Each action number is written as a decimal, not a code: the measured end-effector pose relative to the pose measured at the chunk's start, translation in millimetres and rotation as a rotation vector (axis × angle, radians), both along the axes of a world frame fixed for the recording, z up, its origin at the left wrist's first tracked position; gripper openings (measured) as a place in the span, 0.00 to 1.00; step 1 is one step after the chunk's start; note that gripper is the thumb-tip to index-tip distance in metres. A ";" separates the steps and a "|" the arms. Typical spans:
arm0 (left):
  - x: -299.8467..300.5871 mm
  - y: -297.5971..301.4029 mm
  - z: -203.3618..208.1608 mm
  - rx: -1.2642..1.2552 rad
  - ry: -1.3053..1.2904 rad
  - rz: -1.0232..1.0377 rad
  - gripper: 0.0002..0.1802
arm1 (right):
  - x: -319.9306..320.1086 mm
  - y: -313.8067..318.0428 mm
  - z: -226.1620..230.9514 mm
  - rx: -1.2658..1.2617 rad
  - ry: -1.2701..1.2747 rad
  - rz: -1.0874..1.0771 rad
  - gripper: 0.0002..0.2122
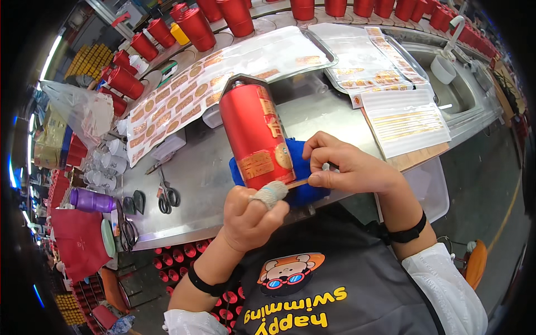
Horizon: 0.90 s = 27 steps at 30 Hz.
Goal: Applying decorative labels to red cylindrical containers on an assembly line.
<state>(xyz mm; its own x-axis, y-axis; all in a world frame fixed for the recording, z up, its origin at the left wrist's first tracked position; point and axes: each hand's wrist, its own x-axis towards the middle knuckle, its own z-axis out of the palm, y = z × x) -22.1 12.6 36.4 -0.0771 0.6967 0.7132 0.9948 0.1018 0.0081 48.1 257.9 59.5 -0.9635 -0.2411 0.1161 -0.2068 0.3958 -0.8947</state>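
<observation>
A red metal bottle (pixel 252 129) with gold stickers lies tilted on a blue cloth (pixel 301 163) at the near edge of a steel worktable (pixel 206 184). My left hand (pixel 250 216) holds the bottle's lower end, its thumb wrapped in grey tape and pressed by a gold sticker. My right hand (pixel 346 167) pinches a thin wooden stick (pixel 298 182) against the bottle's bottom rim.
Sheets of gold stickers (pixel 184 95) and trays of sticker film (pixel 368 61) lie behind the bottle. Rows of red bottles (pixel 195 25) line the far edge. Scissors (pixel 166 196) lie left, a purple bottle (pixel 92 200) farther left. A sink (pixel 452 84) is at right.
</observation>
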 end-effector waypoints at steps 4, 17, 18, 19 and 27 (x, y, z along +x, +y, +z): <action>3.7 -0.9 -8.2 0.149 -0.063 0.059 0.16 | -1.5 0.0 -0.8 -0.033 -0.033 0.009 0.10; 5.7 -3.4 -9.8 0.092 -0.036 0.069 0.19 | -2.7 -0.3 -3.8 -0.041 -0.021 0.024 0.10; 3.7 -2.7 -7.9 0.071 -0.014 0.041 0.18 | -2.6 0.8 -4.4 -0.037 -0.035 0.018 0.10; 2.7 -0.9 -3.9 0.072 -0.014 0.045 0.18 | -2.7 1.6 -4.8 -0.033 -0.049 0.012 0.10; -0.7 1.9 -1.1 0.045 0.038 -0.005 0.14 | -2.4 2.2 -5.3 -0.053 -0.025 0.012 0.09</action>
